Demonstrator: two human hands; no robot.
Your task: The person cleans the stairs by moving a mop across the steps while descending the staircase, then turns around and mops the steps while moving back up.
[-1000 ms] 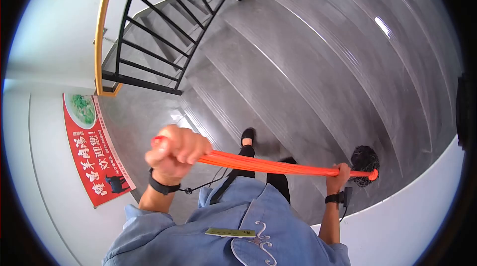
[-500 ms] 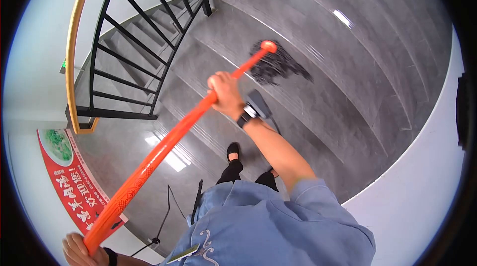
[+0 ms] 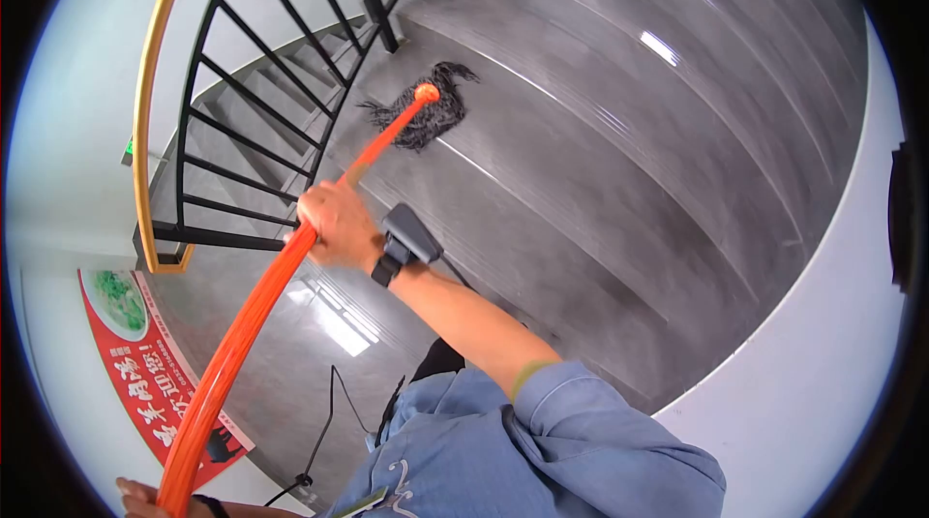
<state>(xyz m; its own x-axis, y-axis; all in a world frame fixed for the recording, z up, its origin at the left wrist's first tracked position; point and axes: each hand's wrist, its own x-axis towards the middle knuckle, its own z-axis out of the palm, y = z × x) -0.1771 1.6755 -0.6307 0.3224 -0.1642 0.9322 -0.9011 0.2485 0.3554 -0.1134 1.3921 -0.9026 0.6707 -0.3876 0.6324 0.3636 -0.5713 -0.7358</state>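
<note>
A mop (image 3: pixel 227 353) with a long orange handle slants across the view. Its dark grey strands (image 3: pixel 435 121) lie spread on a grey stair tread, close to the railing. My right hand (image 3: pixel 337 225) is wrapped round the handle about midway along, and a dark device on a strap sits at that wrist. At the lower left edge my left hand (image 3: pixel 145 501) grips the handle's upper end, partly cut off by the frame.
Grey polished steps (image 3: pixel 542 160) curve up to the right, bounded by a white wall (image 3: pixel 803 363). A black railing (image 3: pixel 232 235) with a wooden handrail (image 3: pixel 140 131) stands left. A red poster (image 3: pixel 145 373) is at lower left, near a thin black cable (image 3: pixel 324 421).
The mop head has swept left along the tread towards the railing, its strands now trailing differently. My right hand has moved left and down with the handle; my left hand has lowered slightly.
</note>
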